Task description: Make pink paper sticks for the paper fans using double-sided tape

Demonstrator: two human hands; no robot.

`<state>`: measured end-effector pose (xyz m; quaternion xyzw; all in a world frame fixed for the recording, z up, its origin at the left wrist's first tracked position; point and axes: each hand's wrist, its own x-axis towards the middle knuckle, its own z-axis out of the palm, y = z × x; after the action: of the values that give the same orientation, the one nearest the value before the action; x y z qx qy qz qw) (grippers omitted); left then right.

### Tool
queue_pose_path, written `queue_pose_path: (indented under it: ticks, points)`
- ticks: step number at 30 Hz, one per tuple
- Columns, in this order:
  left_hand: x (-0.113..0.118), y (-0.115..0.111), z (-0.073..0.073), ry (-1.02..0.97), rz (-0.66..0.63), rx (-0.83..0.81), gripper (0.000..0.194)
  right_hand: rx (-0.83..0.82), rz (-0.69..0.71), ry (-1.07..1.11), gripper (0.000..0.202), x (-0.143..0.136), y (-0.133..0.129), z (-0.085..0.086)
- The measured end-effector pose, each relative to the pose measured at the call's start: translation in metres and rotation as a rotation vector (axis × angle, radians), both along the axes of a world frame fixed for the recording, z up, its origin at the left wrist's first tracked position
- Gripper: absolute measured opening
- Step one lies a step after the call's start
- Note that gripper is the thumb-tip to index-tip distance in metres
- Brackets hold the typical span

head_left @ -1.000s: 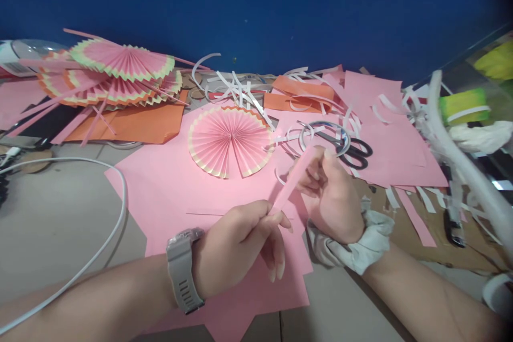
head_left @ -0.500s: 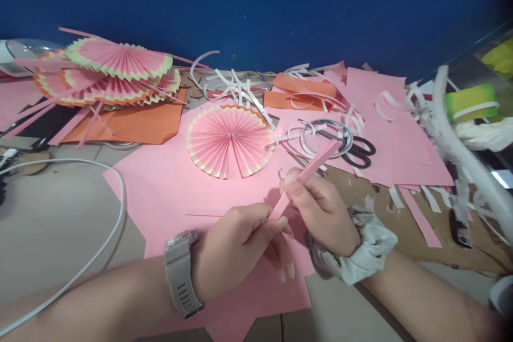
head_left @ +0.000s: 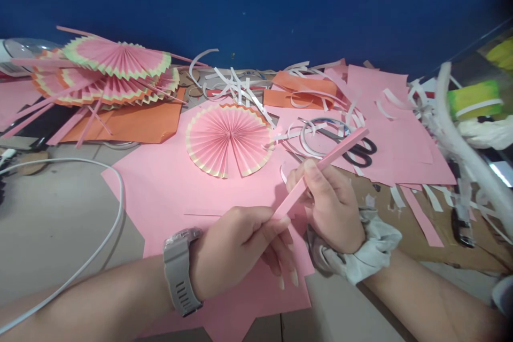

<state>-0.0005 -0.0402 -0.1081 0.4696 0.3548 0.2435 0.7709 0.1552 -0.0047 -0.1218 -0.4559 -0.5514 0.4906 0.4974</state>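
— What do your hands do, nearest to you?

— My left hand pinches the lower end of a folded-looking pink strip. The thumb and first finger are clamped on it, I think so that this end cannot slip. The other fingers hang loose.

— And the right one?

— My right hand grips farther along, thumb on top and fingers curled below. Two holding places probably keep the strip straight. It slants up and away from me, above the big pink sheet, and its free end passes over the scissors.

— Why is the fan so near?

— The pleated paper fan lies flat on the sheet, just beyond my hands, maybe to stay in my sight. Its bottom gap is open.

— The scissors?

— They lie to my right with the ring, within easy reach, I believe.

— And farther?

— Far left, more fans are stacked partly over orange paper, perhaps to leave room in front.
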Motion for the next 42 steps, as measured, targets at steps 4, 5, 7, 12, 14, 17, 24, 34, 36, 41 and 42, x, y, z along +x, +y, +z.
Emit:
queue_pose_path:
  ticks: [4, 5, 7, 12, 14, 17, 24, 34, 36, 41, 42]
  points:
    - [0.000, 0.001, 0.000, 0.024, -0.004, 0.009, 0.036, -0.008, -0.080, 0.091, 0.038, -0.003, 0.002, 0.001]
    - [0.000, 0.001, 0.000, 0.034, -0.005, 0.012, 0.037, -0.004, -0.099, 0.119, 0.038, -0.003, 0.003, 0.001]
    - [0.000, 0.000, 0.001, 0.052, -0.006, 0.017, 0.037, -0.004, -0.134, 0.188, 0.038, -0.002, 0.009, 0.002]
    - [-0.002, -0.006, 0.001, 0.172, -0.121, 0.137, 0.035, -0.072, -0.260, 0.476, 0.042, 0.006, 0.024, 0.007]
    - [-0.002, -0.006, 0.000, 0.123, -0.082, 0.115, 0.036, -0.062, -0.217, 0.462, 0.041, 0.007, 0.022, 0.008]
    - [-0.004, -0.001, -0.002, -0.130, 0.035, -0.044, 0.041, -0.022, 0.026, 0.303, 0.036, 0.004, 0.009, 0.005]
    - [-0.011, 0.012, -0.006, -0.472, -0.036, -0.370, 0.060, 0.131, 0.293, 0.148, 0.023, 0.003, -0.002, -0.001]
    - [-0.007, 0.010, -0.007, -0.467, 0.084, -0.241, 0.027, 0.092, 0.384, 0.029, 0.039, 0.006, -0.003, 0.006]
    - [-0.003, 0.007, -0.004, -0.270, 0.183, -0.115, 0.023, 0.001, 0.467, -0.004, 0.043, 0.005, -0.002, 0.008]
    - [-0.001, 0.001, -0.002, -0.008, 0.164, 0.020, 0.020, -0.052, 0.569, -0.246, 0.033, 0.001, -0.002, 0.012]
    - [-0.002, 0.001, -0.003, 0.007, 0.148, 0.024, 0.021, -0.051, 0.553, -0.249, 0.034, 0.001, -0.002, 0.012]
